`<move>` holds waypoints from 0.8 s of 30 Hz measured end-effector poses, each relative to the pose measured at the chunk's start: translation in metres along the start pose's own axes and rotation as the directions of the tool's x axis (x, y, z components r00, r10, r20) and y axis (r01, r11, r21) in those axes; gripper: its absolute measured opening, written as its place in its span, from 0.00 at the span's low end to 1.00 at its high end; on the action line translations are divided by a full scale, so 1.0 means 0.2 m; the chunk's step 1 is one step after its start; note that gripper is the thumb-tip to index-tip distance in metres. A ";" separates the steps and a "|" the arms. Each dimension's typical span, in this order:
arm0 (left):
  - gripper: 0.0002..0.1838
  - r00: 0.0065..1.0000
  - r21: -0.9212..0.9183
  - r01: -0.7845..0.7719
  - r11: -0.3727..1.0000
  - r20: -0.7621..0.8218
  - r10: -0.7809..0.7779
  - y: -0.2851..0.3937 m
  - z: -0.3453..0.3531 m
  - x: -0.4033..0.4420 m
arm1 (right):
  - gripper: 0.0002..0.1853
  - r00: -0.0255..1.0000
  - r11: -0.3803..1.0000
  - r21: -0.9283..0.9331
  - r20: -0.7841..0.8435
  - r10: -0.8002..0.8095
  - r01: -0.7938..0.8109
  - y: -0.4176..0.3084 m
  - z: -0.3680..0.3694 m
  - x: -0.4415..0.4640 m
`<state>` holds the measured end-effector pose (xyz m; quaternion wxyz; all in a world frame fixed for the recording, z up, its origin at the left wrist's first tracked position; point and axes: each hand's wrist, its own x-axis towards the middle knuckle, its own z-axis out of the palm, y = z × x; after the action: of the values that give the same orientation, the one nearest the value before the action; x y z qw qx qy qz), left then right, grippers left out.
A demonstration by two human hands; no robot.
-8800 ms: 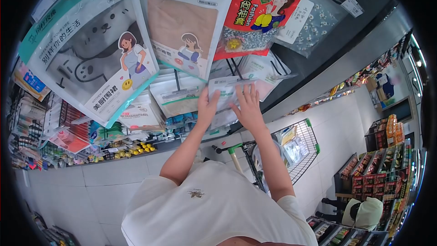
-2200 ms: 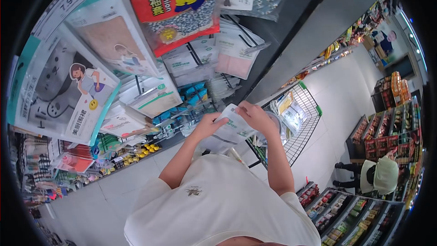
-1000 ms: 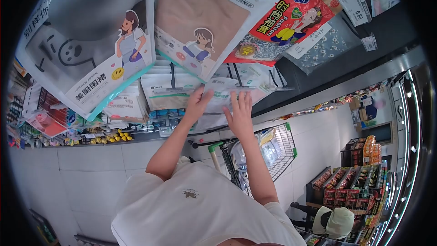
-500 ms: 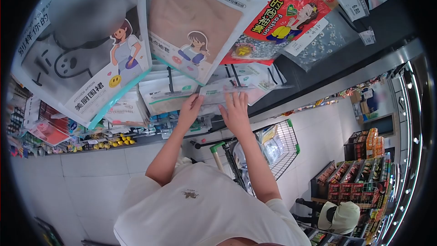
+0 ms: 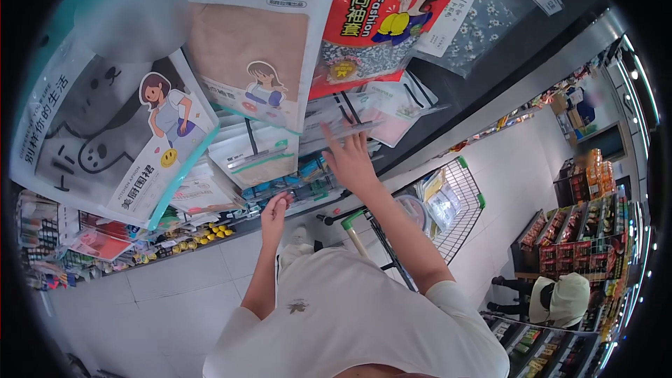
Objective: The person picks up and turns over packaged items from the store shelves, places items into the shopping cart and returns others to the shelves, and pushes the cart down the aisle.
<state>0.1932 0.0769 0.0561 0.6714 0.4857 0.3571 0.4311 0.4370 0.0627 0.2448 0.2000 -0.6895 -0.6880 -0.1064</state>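
Observation:
My right hand (image 5: pixel 352 162) reaches up to the hanging packets with its fingers stretched out and apart. Its fingertips touch or lie just in front of a clear plastic label holder (image 5: pixel 343 133) at the end of a hook. Lower and to the left, my left hand (image 5: pixel 275 211) is closed, thumb against curled fingers, with nothing visible in it. It is near a flat white-and-tan packet (image 5: pixel 269 169). Above hang a kitchen apron pack (image 5: pixel 126 140), a tan oversleeve pack (image 5: pixel 245 49) and a red oversleeve pack (image 5: pixel 385 21).
A shopping cart (image 5: pixel 465 218) holding bagged goods stands right of my body. A patterned grey pack (image 5: pixel 483 28) hangs at upper right beside the dark shelf edge (image 5: pixel 518 59). A person (image 5: pixel 560 301) stands by stocked shelves (image 5: pixel 577 255) at lower right.
My left hand has come away from the packets and moved down, its fingers curling. My right hand stays at the label holder, fingers more spread. The view has shifted.

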 end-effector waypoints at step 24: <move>0.19 0.739 0.486 -0.002 0.874 0.589 -0.326 -0.10 0.51 0.06 | 0.16 -0.057 -0.041 -0.126 0.122 0.991 -0.991 0.49 0.40 -2.73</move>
<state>0.2943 0.0500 0.0645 0.6555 0.7146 0.2323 0.0751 0.5069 -0.3960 -0.0706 0.1541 -0.9791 0.0073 0.1325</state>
